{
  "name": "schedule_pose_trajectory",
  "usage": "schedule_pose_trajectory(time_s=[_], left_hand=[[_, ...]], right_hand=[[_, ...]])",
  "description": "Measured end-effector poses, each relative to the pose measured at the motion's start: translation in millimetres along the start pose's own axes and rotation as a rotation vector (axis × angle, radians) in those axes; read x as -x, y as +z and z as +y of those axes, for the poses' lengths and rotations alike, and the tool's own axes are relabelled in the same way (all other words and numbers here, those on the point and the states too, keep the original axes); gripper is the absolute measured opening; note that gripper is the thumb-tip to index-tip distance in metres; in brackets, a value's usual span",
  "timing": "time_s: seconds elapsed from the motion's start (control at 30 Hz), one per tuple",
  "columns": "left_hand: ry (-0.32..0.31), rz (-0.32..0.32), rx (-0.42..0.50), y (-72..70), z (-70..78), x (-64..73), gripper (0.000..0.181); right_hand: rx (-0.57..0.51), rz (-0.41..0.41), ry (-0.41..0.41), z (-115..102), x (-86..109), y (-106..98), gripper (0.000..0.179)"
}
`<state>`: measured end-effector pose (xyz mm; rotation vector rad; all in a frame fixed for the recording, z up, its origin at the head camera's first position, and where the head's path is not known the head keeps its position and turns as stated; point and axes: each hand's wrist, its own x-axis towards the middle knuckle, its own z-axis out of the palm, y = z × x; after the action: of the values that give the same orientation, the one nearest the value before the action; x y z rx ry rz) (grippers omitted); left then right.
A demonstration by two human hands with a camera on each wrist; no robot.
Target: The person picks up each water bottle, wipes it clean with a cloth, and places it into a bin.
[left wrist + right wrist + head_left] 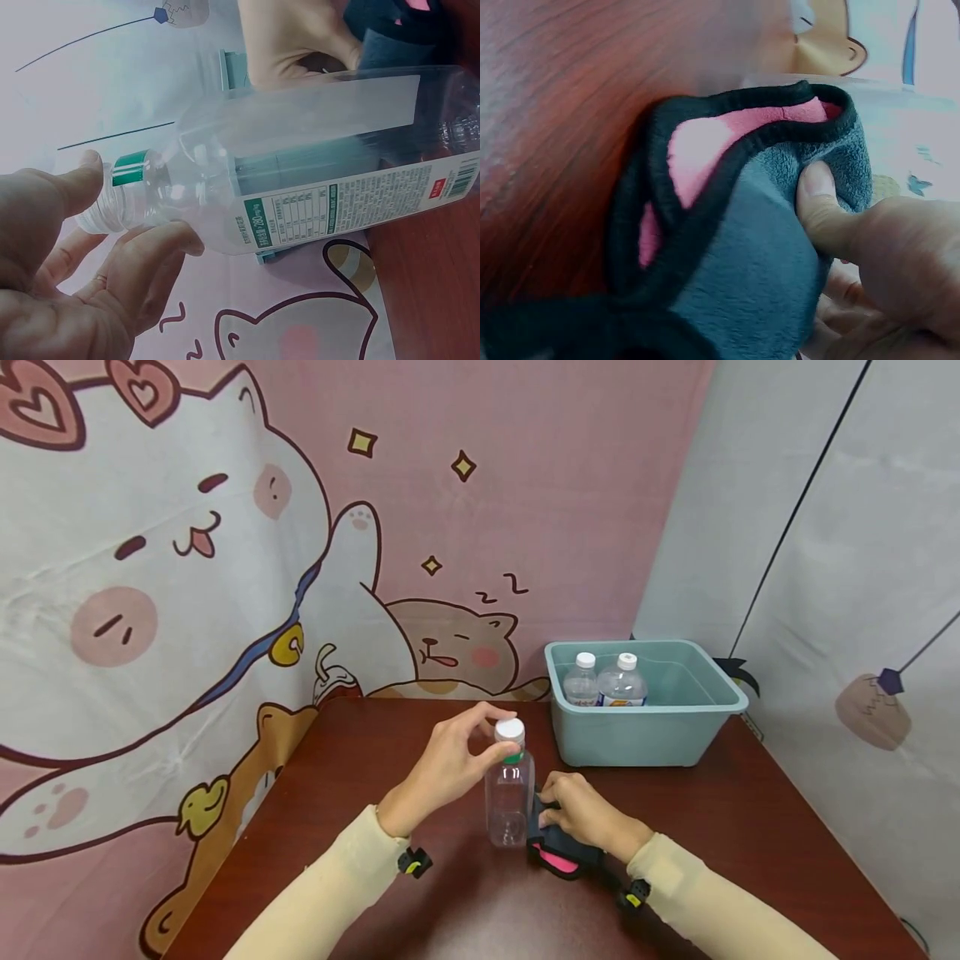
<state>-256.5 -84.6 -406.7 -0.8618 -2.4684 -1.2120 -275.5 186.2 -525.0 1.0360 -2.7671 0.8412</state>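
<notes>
A clear plastic bottle (510, 806) with a white cap (510, 728) and a green band at its neck stands upright on the table. My left hand (453, 760) holds it by the cap and neck, thumb on one side and fingers on the other. In the left wrist view the bottle's printed label (360, 202) faces the camera. My right hand (588, 814) pinches a folded dark grey cloth (566, 843) with black edging and a pink inner side, right beside the bottle. Close up, the right thumb (821, 195) presses into the cloth's grey face.
A light blue-green plastic bin (637, 739) stands at the back right of the brown table (420, 910). Two clear bottles with white caps (621, 681) are inside it. A cartoon-printed backdrop (570, 510) hangs behind the table.
</notes>
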Motion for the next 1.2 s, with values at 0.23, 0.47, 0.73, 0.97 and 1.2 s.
schedule_pose_trajectory(time_s=[0.23,0.47,0.73,0.97,1.2], left_hand=[[0.01,0.007,-0.004,2.0,-1.0,0.0,0.05],[-0.008,0.003,-0.016,3.6,-1.4,2.6,0.049],[0.004,0.008,-0.016,2.9,-1.8,3.4,0.051],[0.021,0.013,-0.019,2.2,-2.2,1.7,0.05],[0.05,0.018,-0.024,2.4,-0.7,0.3,0.049]], right_hand=[[-0.016,0.009,0.02,1.2,3.5,2.4,0.021],[-0.092,0.088,0.062,4.5,9.9,5.0,0.026],[-0.242,0.174,0.138,-1.9,11.5,-6.4,0.028],[-0.261,0.284,0.107,-24.8,7.3,-31.0,0.023],[-0.223,0.4,0.06,-44.8,-1.5,-53.0,0.025]])
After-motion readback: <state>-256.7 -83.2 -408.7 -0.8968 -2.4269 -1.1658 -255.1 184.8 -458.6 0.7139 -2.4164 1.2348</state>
